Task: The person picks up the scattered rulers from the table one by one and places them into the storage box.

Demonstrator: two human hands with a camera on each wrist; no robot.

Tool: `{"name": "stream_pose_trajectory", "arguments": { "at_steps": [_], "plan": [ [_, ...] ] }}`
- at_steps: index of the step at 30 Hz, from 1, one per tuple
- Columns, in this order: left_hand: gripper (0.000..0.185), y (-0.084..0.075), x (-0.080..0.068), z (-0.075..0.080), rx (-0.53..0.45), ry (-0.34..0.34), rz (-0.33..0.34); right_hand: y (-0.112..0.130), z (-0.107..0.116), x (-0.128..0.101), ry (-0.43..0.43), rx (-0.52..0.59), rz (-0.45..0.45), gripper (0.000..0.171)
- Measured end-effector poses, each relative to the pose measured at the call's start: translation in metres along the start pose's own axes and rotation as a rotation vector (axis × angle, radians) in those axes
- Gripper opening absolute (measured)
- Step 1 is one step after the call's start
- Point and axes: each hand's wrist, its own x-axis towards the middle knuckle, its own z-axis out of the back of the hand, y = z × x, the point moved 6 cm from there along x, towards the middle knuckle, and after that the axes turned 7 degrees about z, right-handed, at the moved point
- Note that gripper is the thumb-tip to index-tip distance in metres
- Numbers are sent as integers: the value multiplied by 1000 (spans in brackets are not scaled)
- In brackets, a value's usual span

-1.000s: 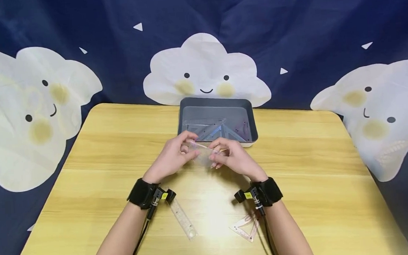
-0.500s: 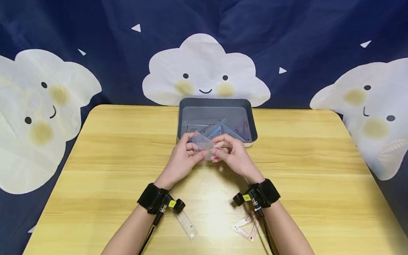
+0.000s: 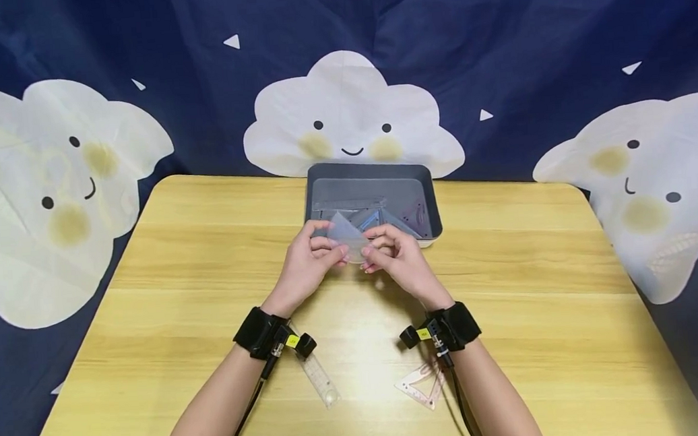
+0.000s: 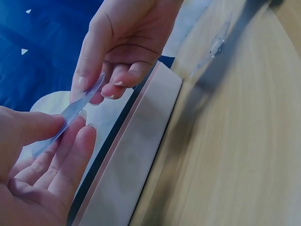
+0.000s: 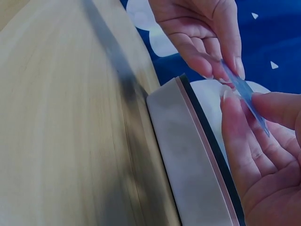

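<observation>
- Clear plastic set square point(image 3: 347, 235), a thin see-through triangle, is held in the air at the middle of the head view, over the near rim of the grey rectangular metal tray point(image 3: 428, 192).
- Wooden table point(image 3: 514, 314) fills the lower half of the frame; the tray stands at its far middle edge with more transparent rulers and triangles lying inside.
- Left hand point(image 3: 311, 261) pinches the set square between thumb and fingertips, wrist angled in from the lower left; the left wrist view shows the thin edge point(image 4: 70, 113) caught between thumb and fingers.
- Right hand point(image 3: 397, 258) pinches the opposite side of the same piece, fingers curled, palm turned inwards.
- Straight clear plastic ruler point(image 3: 317, 375) lies flat on the table at lower centre, beside the left forearm.
- Pink-edged transparent triangle ruler point(image 3: 421, 385) lies just beside the right wrist.
- Risk, as a judgement: the smooth, thin sheet is gripped only at its edges, so uneven pressure could let it slip, flex or twist out and strike the tray rim.
</observation>
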Motion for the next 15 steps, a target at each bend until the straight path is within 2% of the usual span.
{"name": "stream_pose_trajectory", "arguments": {
  "at_steps": [6,11,15],
  "plan": [
    [47,0,0,0,-7,12,-18,-1,2,-1,-3,-52,-9,30],
    [46,-1,1,-7,26,92,-30,1,7,1,-32,-148,11,28],
    [47,-1,0,-14,101,151,-21,1,10,2,-38,-154,2,31]
  ]
}}
